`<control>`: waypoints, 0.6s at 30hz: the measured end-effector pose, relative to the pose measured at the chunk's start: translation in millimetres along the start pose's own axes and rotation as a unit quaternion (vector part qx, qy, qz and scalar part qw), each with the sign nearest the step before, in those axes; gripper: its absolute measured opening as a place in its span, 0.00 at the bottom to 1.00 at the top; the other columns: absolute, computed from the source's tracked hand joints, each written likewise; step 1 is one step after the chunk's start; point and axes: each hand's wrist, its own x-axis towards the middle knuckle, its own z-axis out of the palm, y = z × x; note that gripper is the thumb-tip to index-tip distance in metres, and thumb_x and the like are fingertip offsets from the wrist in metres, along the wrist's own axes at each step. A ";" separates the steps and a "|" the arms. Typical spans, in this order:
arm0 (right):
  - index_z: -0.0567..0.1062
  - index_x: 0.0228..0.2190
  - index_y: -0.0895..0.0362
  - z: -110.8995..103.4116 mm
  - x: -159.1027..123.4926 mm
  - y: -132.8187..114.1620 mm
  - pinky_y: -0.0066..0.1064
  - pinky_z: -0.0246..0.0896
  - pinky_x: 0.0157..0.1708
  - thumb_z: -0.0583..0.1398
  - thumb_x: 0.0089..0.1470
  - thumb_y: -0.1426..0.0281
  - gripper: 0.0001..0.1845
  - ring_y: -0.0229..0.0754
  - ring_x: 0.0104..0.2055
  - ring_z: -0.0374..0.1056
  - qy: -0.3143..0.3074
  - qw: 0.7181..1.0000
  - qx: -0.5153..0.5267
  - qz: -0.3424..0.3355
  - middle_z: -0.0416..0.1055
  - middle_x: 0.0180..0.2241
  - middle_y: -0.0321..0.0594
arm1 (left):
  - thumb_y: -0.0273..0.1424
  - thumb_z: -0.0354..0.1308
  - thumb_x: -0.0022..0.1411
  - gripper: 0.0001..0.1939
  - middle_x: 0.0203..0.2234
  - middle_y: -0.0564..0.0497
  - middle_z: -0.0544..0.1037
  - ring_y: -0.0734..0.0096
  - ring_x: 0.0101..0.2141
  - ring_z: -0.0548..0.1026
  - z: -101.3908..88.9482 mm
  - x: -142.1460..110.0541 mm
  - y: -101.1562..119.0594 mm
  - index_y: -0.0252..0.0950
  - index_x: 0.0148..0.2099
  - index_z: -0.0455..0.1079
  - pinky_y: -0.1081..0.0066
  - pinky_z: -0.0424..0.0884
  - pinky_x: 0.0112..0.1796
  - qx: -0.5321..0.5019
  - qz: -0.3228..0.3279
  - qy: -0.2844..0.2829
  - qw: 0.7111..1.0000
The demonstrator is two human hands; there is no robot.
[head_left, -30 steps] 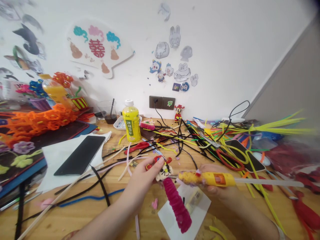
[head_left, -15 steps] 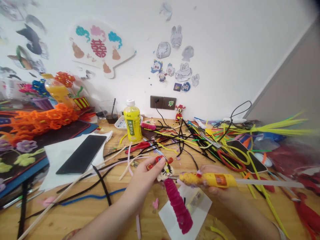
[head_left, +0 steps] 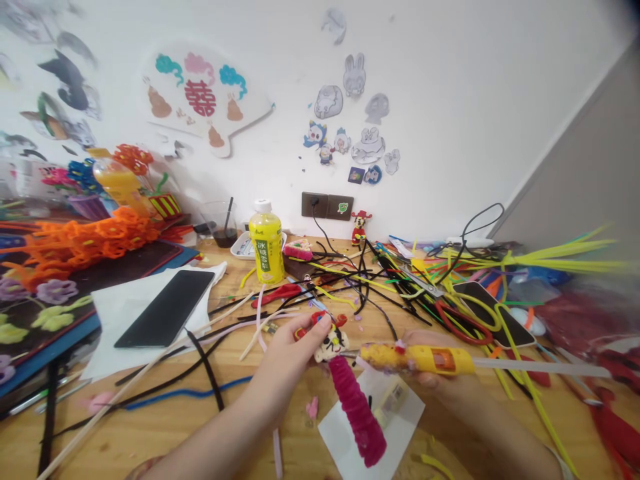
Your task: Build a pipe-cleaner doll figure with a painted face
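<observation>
My left hand (head_left: 296,347) grips a small pipe-cleaner figure (head_left: 336,345) by its red headpiece. The figure has a cream face with black markings, and a thick magenta body (head_left: 358,412) hangs tilted below it. My right hand (head_left: 433,373) is wrapped round a yellow hot glue gun (head_left: 417,359), whose clear glue stick (head_left: 540,365) juts out to the right. The gun's metal tip meets the figure where head and body join; whether it touches is hard to tell. Below lies a white paper sheet (head_left: 345,440) with a small clear yellowish piece (head_left: 390,403) on it.
A yellow drink bottle (head_left: 267,243) stands behind my hands. A dark phone (head_left: 165,308) rests on white paper at left, another phone (head_left: 493,313) at right. Scissors (head_left: 423,280) lie among scattered pipe cleaners. A finished red-hatted figure (head_left: 360,228) stands by the wall.
Hardly anything differs. The whole view has shifted slightly, and both hands keep the figure and the glue gun in nearly the same position.
</observation>
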 end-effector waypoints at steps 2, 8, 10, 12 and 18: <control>0.68 0.19 0.52 -0.2 -0.1 1.2 0.30 0.49 0.20 0.53 0.45 0.47 0.22 0.39 0.20 0.57 -0.004 1.000 -0.006 -0.008 0.61 0.18 0.36 | 0.44 0.57 0.48 0.18 0.26 0.53 0.72 0.76 0.25 0.66 -0.7 0.5 -0.6 0.36 0.35 0.72 0.79 0.59 0.23 0.000 0.003 -0.004 1.000; 0.68 0.20 0.51 -2.1 -0.1 1.7 0.31 0.51 0.21 0.53 0.47 0.50 0.19 0.40 0.20 0.58 -0.042 0.999 -0.013 0.005 0.61 0.18 0.35 | 0.44 0.58 0.48 0.18 0.30 0.50 0.74 0.73 0.28 0.69 -0.6 0.8 0.3 0.35 0.36 0.72 0.78 0.61 0.24 0.003 0.009 0.014 1.000; 0.67 0.20 0.51 -3.1 -1.1 1.8 0.31 0.51 0.21 0.52 0.47 0.50 0.19 0.40 0.21 0.58 -0.051 0.998 -0.030 0.008 0.61 0.19 0.35 | 0.44 0.58 0.47 0.19 0.30 0.49 0.75 0.72 0.27 0.70 0.6 0.1 2.1 0.35 0.36 0.72 0.78 0.61 0.24 -0.001 0.007 0.019 1.000; 0.67 0.19 0.51 -5.2 -1.8 2.0 0.31 0.50 0.20 0.53 0.47 0.52 0.18 0.40 0.20 0.58 -0.032 0.997 -0.077 0.003 0.61 0.18 0.35 | 0.43 0.59 0.47 0.19 0.30 0.48 0.76 0.71 0.27 0.71 2.1 -0.5 4.3 0.34 0.36 0.72 0.77 0.62 0.25 -0.011 0.006 0.021 1.000; 0.69 0.25 0.54 -23.9 5.4 7.6 0.30 0.54 0.24 0.55 0.48 0.60 0.11 0.41 0.25 0.62 0.036 0.943 -0.329 -0.030 0.66 0.22 0.38 | 0.42 0.60 0.45 0.18 0.24 0.51 0.75 0.73 0.23 0.70 2.0 0.2 6.6 0.34 0.34 0.72 0.76 0.62 0.23 -0.030 0.006 0.032 0.999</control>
